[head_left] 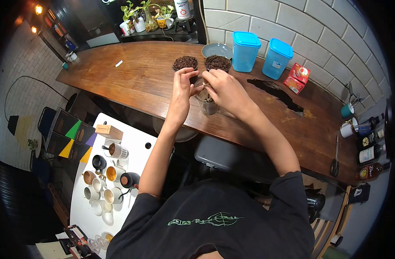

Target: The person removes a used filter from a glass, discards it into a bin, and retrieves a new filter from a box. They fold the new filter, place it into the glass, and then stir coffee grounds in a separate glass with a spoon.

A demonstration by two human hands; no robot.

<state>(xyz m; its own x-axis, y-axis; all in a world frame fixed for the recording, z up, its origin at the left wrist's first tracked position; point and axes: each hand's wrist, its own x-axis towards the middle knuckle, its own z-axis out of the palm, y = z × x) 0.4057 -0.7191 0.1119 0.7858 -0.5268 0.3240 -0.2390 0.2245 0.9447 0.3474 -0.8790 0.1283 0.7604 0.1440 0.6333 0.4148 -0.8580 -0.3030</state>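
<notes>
Both hands meet over a clear glass (208, 106) near the front edge of the wooden counter (137, 77); dark bits show inside it. My left hand (182, 93) is at the glass's left rim, its fingers bent and apart from one another. My right hand (225, 90) is pinched above the rim on a small pale thing that I cannot make out. Just behind the hands stand two round containers full of dark brown granules, one on the left (185, 63) and one on the right (217, 63).
Behind are a grey plate (217, 50), two blue-lidded containers (246, 52) (277, 59) and a red box (297, 78). Scissors (335, 164) and bottles (370, 153) are at the right. A white table (137, 151) at the lower left holds several cups.
</notes>
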